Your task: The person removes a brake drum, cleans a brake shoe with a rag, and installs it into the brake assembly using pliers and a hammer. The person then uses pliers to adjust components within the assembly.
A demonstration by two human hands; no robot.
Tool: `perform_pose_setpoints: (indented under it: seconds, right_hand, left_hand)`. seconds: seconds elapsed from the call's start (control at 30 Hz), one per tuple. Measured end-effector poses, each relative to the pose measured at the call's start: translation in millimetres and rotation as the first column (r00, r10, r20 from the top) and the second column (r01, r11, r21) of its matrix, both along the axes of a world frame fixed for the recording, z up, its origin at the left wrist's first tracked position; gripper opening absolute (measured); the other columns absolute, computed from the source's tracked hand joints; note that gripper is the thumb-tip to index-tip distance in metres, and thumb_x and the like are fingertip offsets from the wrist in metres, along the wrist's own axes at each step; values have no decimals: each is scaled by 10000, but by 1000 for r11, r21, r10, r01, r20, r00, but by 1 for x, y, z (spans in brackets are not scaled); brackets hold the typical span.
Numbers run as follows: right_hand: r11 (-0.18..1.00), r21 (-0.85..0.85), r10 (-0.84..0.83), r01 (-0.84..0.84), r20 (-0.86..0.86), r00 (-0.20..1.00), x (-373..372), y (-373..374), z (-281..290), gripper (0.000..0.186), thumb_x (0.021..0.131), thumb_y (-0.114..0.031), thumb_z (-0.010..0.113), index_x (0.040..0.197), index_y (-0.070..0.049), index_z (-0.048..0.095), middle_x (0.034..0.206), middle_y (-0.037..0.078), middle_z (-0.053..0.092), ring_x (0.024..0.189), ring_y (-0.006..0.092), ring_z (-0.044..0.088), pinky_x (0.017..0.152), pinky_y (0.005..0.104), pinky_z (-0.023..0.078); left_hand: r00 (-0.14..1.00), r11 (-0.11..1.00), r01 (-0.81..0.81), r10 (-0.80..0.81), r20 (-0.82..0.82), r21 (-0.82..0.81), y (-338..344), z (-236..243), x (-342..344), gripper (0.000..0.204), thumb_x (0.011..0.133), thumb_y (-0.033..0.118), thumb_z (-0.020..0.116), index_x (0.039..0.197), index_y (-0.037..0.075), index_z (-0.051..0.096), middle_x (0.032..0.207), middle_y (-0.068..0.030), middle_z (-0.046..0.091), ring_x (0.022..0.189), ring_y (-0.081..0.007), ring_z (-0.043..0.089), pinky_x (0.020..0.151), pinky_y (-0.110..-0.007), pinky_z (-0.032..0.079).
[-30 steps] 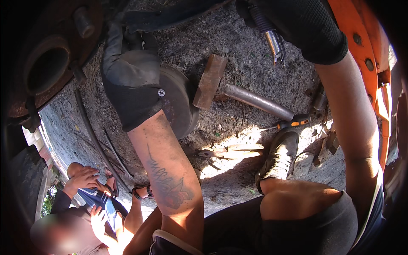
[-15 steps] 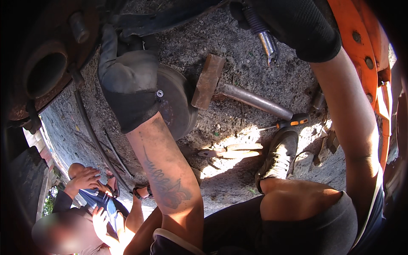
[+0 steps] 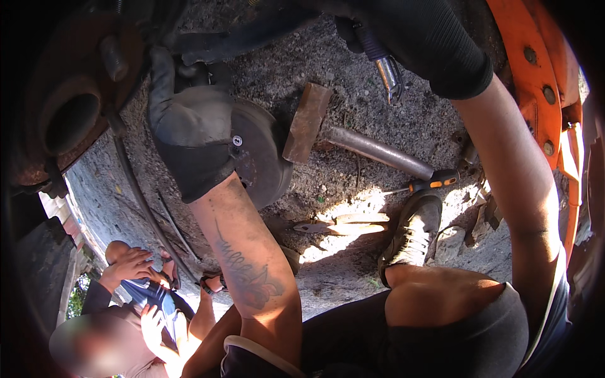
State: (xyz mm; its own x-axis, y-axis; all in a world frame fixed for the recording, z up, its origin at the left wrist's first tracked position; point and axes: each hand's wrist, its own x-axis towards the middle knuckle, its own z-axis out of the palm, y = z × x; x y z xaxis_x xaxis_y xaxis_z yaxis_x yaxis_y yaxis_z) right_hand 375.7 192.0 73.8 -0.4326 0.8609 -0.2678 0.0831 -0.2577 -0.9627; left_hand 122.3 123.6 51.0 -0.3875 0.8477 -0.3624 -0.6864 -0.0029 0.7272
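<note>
My left hand (image 3: 186,110), in a grey-and-black glove, reaches up beside a rusty flanged part (image 3: 88,75); its fingertips are at a dark metal piece (image 3: 239,34), where shadow hides what they hold. My right hand (image 3: 394,41), in a black glove, is closed round a tool with a ribbed dark grip and chrome end (image 3: 391,79). On the gritty ground between my arms lie a long-handled hammer (image 3: 309,116), a round dark metal drum (image 3: 265,160), an orange-and-black screwdriver (image 3: 435,181) and pliers (image 3: 343,223).
An orange metal frame with bolts (image 3: 535,82) curves along the right. A dark hose (image 3: 138,192) and a thin rod (image 3: 173,220) lie at left. My shoe (image 3: 416,230) rests on the ground. Another person (image 3: 120,296) sits at lower left with hands near their leg.
My right hand and its tool have shifted a little to the left. My left hand and the dark metal piece at the top have moved slightly downward.
</note>
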Motion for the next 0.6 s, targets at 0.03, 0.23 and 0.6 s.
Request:
perform_pose_setpoints:
  seconds: [0.03, 0.23, 0.6]
  right_hand:
    - [1000, 10, 16, -16, 11, 1000, -1, 0, 0, 239, 945, -219, 697, 873, 8, 677, 617, 43, 620, 490, 102, 566, 450, 266, 448]
    - [998, -45, -49, 51, 52, 997, 16, -4, 7, 240, 945, -228, 699, 910, 8, 676, 619, 40, 616, 494, 100, 562, 457, 257, 455]
    - [998, -8, -61, 64, 177, 982, -5, -1, 12, 237, 938, -237, 714, 947, -2, 685, 653, 25, 624, 549, 86, 566, 500, 265, 464]
  left_hand:
    - [1000, 1000, -10, 10, -8, -9, -1, 0, -4, 156, 965, 134, 662, 1057, 10, 684, 855, -64, 614, 802, -179, 593, 855, -440, 550]
    - [986, 998, 59, -57, 155, -9, 20, 2, 17, 139, 959, 131, 671, 1045, 23, 664, 808, -48, 592, 777, -164, 584, 821, -421, 548]
    - [976, 993, 53, -73, 204, 102, 11, -1, 7, 137, 951, 135, 674, 1060, 52, 669, 800, -24, 599, 772, -161, 591, 823, -431, 531]
